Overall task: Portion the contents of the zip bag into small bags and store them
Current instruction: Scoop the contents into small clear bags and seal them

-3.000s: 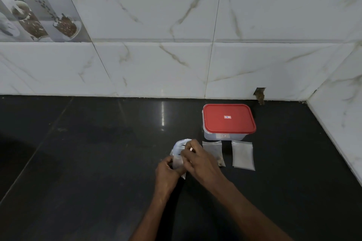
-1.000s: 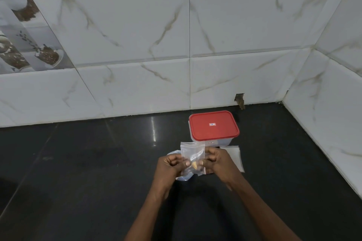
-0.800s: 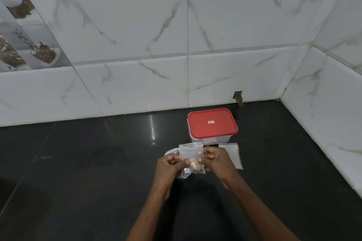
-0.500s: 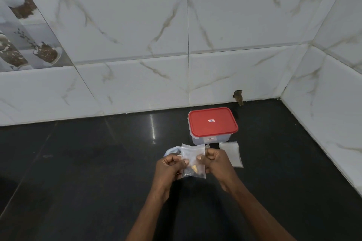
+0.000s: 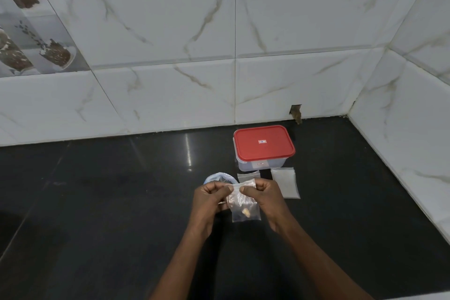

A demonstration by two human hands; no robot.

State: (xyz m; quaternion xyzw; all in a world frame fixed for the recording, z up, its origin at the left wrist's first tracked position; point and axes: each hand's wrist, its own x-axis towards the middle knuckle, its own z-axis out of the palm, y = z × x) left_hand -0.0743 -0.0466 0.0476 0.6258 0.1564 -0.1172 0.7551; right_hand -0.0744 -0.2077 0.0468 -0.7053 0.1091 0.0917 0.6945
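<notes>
Lowered now, our small bag hangs pinched at its mouth by left hand and right hand, likely to seal it.

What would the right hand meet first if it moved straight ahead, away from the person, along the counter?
Probably the flat small bag lying just beyond the right hand, then the red-lidded box. The hand is raised, holding a bag, so it might pass above; depth is unclear.
</notes>
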